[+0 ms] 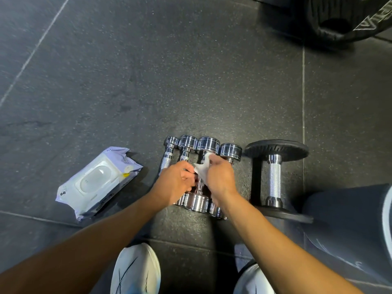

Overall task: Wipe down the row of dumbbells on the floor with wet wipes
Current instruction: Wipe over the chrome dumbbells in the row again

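Several small chrome dumbbells [196,205] lie side by side on the dark rubber floor, with a larger black-plated dumbbell [274,177] to their right. My right hand [219,177] is shut on a white wet wipe [201,167] over the handle of the third chrome dumbbell. My left hand [175,181] is closed right beside it, touching the wipe's left edge; the handles under both hands are hidden.
A pale purple pack of wet wipes [96,183] lies on the floor to the left, lid closed. My white shoes [135,270] are at the bottom edge. A grey-clad knee [350,225] is at right. A black weight plate [343,18] stands at top right.
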A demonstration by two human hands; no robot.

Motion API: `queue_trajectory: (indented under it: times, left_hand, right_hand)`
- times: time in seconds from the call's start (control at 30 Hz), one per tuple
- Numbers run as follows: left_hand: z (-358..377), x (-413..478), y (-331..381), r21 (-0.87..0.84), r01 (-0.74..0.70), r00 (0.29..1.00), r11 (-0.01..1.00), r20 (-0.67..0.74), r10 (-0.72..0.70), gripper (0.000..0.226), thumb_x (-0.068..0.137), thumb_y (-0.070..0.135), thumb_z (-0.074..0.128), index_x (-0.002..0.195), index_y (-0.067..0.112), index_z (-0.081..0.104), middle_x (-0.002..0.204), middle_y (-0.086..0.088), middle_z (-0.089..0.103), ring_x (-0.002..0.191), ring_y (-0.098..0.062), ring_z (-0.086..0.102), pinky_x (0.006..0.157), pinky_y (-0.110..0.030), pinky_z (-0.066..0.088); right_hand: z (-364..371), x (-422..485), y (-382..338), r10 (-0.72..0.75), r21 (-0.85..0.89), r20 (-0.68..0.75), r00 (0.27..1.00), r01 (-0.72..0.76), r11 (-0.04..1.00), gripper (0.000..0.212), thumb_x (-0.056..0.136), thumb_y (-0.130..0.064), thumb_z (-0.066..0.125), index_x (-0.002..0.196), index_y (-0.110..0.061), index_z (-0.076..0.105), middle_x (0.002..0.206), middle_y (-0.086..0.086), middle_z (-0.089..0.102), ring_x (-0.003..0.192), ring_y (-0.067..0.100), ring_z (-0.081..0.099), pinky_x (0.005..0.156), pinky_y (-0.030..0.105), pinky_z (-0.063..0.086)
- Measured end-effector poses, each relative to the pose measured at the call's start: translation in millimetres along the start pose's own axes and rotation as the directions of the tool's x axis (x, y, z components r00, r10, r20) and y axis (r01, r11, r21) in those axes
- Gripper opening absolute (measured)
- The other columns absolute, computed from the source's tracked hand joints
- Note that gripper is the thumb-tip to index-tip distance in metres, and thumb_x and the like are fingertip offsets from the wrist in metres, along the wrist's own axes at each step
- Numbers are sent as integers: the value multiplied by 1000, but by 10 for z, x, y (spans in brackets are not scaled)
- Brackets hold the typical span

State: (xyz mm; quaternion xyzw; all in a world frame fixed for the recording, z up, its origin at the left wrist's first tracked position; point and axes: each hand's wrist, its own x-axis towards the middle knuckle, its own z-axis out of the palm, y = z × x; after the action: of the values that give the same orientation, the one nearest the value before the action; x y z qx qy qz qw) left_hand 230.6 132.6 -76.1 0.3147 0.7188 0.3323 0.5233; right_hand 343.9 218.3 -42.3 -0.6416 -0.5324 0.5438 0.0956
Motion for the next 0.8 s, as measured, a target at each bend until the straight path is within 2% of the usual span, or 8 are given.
queue_trajectory:
  times: [0.1, 0.2, 0.3, 0.47, 0.6, 0.67, 0.73, 0.8]
  left_hand:
    - [-13, 3, 55, -5, 27, 999, 1000, -24, -27, 24, 94, 5, 59, 100, 27, 62, 93, -5, 77, 80, -23, 77, 81, -46, 63]
    - [-27, 10, 110, -37, 105, 994, 994, -22, -106, 24, 97, 11, 54, 108, 32, 59, 102, -8, 75, 77, -23, 77, 78, -39, 63]
    - [-52, 36, 101, -58, 114, 993, 992, -30, -116, 21, 84, 32, 52, 98, 46, 61, 95, -8, 75, 80, -28, 77, 82, -51, 62]
    - [-20, 12, 164, -145, 120, 991, 982, -48, -128, 15, 99, 34, 50, 94, 34, 64, 102, -11, 70, 83, -31, 77, 79, -55, 62]
    - [-8, -8, 225, -207, 131, 988, 970, -58, -146, 15, 105, 23, 48, 106, 20, 63, 104, -14, 68, 84, -32, 76, 76, -51, 64]
    - [-37, -8, 221, -81, 99, 986, 992, -127, -109, 15, 105, 26, 49, 105, 22, 63, 100, -8, 71, 79, -24, 75, 74, -43, 64]
    - [-85, -16, 168, 111, 49, 982, 993, -185, -28, 11, 103, 28, 51, 101, 27, 62, 89, 1, 75, 67, -10, 71, 68, -28, 60]
    - [-133, -13, 112, 243, -6, 968, 970, -244, 67, 5, 99, 24, 56, 102, 25, 60, 79, 4, 73, 65, -13, 67, 71, -34, 58]
  right_hand:
    - [-28, -206, 156, -396, -511, 154, 905, 416, 752, 25, 93, 7, 47, 101, -2, 69, 102, 9, 58, 76, 19, 57, 69, 26, 48]
    - [-98, -378, 268, -408, -619, 310, 859, 508, 599, 29, 96, 4, 47, 112, -5, 69, 138, 12, 45, 94, 25, 63, 86, 32, 51]
    - [-143, -398, 296, -410, -622, 312, 857, 510, 594, 24, 97, 1, 51, 111, -8, 69, 134, 6, 41, 79, 20, 55, 66, 23, 42]
    - [-131, -27, 210, -588, -581, 227, 777, 592, 558, 44, 87, 8, 61, 122, -15, 50, 122, 6, 46, 92, 24, 57, 71, 38, 56]
    - [-166, 214, 223, -657, -648, 421, 625, 714, 264, 30, 73, 0, 80, 98, -15, 72, 106, 0, 65, 100, 20, 57, 84, 29, 54]
    - [-229, 216, 334, -603, -699, 531, 595, 710, 85, 24, 76, -14, 82, 98, -23, 77, 111, -5, 69, 105, 16, 54, 90, 25, 50]
    - [-272, 169, 464, -561, -632, 591, 580, 765, 125, 20, 86, -18, 75, 104, -24, 76, 118, -6, 67, 109, 13, 49, 93, 22, 45]
    - [-295, 120, 526, -526, -532, 675, 517, 835, 138, 22, 89, -14, 72, 109, -22, 77, 118, -5, 68, 111, 15, 50, 96, 24, 45]
